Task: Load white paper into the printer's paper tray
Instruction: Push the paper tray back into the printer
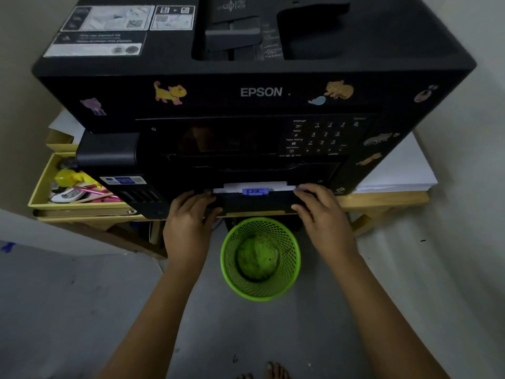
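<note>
Paper tray [257, 203] sits part-out at printer [254, 91] near edge, white paper [257, 186] w/ blue guide inside. Your left hand [188, 217] and right hand [319, 212] grip tray corners, fingers curled, prob. to slide it square.

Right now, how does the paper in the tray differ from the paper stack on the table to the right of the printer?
The paper in the tray shows only a thin strip, mostly hidden inside the printer; the stack on the table lies in the open. A blue guide sits against the tray paper; nothing holds the stack. Both hands grip the tray beside its paper; neither touches the stack. Both are white.
</note>
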A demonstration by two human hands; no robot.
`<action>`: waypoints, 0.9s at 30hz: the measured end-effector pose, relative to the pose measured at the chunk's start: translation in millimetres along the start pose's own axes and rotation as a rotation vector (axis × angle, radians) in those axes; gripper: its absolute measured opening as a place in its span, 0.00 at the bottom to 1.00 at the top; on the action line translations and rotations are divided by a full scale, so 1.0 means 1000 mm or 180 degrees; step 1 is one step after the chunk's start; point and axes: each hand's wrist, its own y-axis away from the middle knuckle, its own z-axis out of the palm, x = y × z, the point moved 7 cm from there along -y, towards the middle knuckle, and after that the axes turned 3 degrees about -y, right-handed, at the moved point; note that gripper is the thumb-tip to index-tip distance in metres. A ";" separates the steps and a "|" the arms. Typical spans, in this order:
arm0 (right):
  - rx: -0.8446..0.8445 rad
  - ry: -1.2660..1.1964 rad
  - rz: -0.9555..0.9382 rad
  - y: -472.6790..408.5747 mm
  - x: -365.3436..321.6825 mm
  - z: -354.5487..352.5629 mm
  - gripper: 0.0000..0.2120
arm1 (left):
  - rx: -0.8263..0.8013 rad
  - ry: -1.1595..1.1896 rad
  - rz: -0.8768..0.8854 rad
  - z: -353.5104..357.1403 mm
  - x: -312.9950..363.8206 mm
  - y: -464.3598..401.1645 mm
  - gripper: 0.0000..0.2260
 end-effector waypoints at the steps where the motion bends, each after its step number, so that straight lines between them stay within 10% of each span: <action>1: 0.0038 0.0048 0.0003 -0.001 0.000 -0.001 0.18 | 0.0072 -0.0012 0.0020 0.000 0.002 0.000 0.12; 27: 0.1044 0.1026 -0.0274 -0.007 0.005 -0.014 0.40 | 0.0359 -0.0083 0.0343 0.008 0.014 -0.008 0.32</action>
